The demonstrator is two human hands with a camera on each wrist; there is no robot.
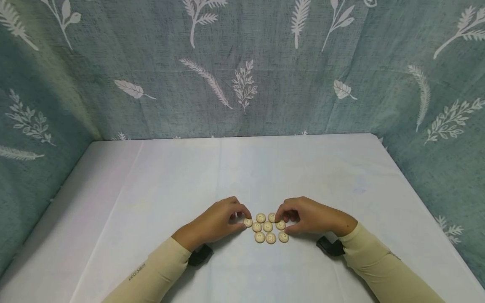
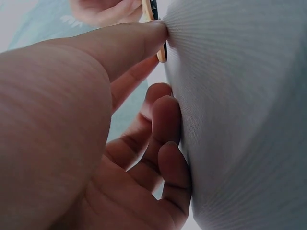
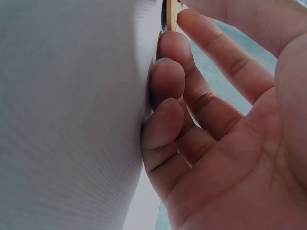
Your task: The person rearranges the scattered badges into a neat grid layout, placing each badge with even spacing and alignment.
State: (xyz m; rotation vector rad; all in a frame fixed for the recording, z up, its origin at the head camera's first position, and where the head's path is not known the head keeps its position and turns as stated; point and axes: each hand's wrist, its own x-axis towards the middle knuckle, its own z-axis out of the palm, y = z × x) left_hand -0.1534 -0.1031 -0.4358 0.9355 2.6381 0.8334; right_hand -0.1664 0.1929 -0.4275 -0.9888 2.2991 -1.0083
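Note:
Several small round cream discs with markings on their faces lie flat in a close cluster of rough rows. My left hand point(image 1: 223, 216) pinches the leftmost disc point(image 1: 248, 222) between thumb and index finger. In the left wrist view that disc point(image 2: 162, 53) shows a pale top and dark underside, and the other fingers curl against the cloth. From the right, my right hand point(image 1: 316, 215) has thumb and index finger around the disc at the middle row's right end point(image 1: 280, 225). Beside its index fingertip lies an upper-row disc point(image 1: 272, 217); below its thumb is a lower-row disc point(image 1: 283, 237).
A white cloth covers the table point(image 1: 151, 181). Green leaf-patterned curtains point(image 1: 242, 67) hang behind it and along both sides. Each wrist wears a black device, the left one point(image 1: 201, 255) and the right one point(image 1: 331, 247), close over the cloth.

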